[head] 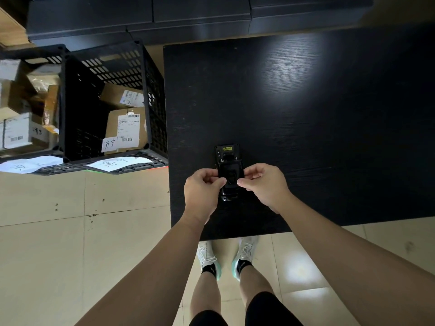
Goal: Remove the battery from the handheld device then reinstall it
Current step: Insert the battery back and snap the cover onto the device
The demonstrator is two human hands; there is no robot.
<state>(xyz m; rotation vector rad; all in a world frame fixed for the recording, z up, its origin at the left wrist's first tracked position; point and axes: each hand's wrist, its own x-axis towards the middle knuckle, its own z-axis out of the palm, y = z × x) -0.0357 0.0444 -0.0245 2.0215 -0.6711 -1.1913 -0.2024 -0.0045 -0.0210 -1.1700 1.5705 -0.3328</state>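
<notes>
A black handheld device lies face down on the black table, near its front left part, with a yellow label at its far end. The raised black battery sits in the back of the device. My left hand pinches the left side of the battery with thumb and fingers. My right hand pinches its right side in the same way. The lower part of the device shows between my wrists. Whether the battery is latched or loose cannot be told.
A black plastic crate with labelled cardboard parcels stands on the floor left of the table, and a second crate with boxes is beside it. Dark cabinets run along the back. My feet stand at the table's front edge.
</notes>
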